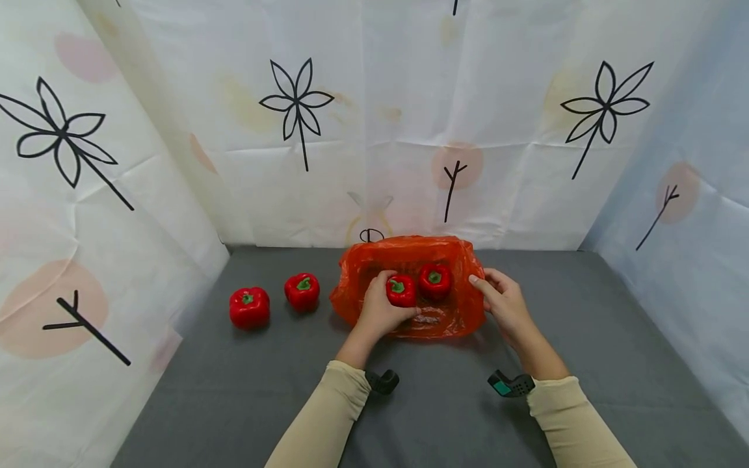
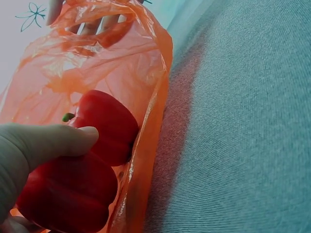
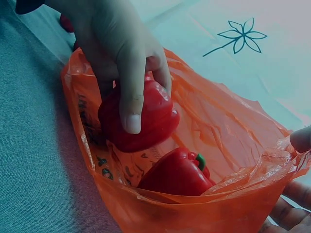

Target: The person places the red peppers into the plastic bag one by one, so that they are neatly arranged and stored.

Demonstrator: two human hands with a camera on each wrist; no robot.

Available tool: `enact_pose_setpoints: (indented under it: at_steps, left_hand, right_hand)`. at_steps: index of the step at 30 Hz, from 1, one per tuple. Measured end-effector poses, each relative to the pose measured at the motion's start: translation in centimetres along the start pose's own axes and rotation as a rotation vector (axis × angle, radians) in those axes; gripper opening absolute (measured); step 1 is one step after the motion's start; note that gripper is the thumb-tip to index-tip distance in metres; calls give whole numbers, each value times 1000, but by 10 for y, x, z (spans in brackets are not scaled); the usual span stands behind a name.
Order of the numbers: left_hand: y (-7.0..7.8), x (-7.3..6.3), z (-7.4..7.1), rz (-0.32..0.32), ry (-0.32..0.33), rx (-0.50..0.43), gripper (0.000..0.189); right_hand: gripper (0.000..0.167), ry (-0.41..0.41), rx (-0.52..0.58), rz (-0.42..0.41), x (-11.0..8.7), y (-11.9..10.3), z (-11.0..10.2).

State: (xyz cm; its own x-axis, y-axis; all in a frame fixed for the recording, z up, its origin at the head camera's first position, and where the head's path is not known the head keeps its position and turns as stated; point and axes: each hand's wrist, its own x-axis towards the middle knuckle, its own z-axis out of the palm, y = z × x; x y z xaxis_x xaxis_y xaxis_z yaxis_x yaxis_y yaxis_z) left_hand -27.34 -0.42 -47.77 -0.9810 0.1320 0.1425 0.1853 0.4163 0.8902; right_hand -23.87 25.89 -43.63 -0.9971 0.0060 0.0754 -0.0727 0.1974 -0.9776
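Observation:
An orange plastic bag lies spread on the grey table with its mouth facing up. My left hand grips a red bell pepper inside the bag's mouth, the thumb across its side in the left wrist view. Beside it a second red bell pepper rests in the bag, its green stem showing in the right wrist view. With thumb and fingers my right hand pinches the bag's right rim. In the left wrist view, fingers of the right hand show behind the orange plastic.
To the left of the bag, two more red bell peppers stand on the table, one nearer and one by the bag. White cloth with drawn flowers hangs behind and at both sides. Each wrist wears a dark band.

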Motion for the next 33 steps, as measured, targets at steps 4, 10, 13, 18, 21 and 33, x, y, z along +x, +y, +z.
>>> enact_pose_setpoints:
  at_steps: [4, 10, 13, 18, 21, 33]
  left_hand:
    - [1, 2, 0, -10, 12, -4, 87]
    - [0, 3, 1, 0, -5, 9, 88]
    - [0, 3, 2, 14, -10, 16, 88]
    - [-1, 3, 2, 7, -13, 17, 90]
    - [-1, 3, 2, -4, -18, 11, 91]
    - [-2, -3, 0, 4, -21, 34, 94]
  right_hand:
    - [44, -2, -3, 1, 0, -2, 0]
    - [43, -2, -3, -6, 1, -1, 0]
    - [43, -1, 3, -10, 1, 0, 1]
    - [41, 4, 10, -13, 1, 0, 0]
    - [40, -2, 12, -17, 1, -1, 0]
    - [38, -7, 24, -19, 1, 0, 0]
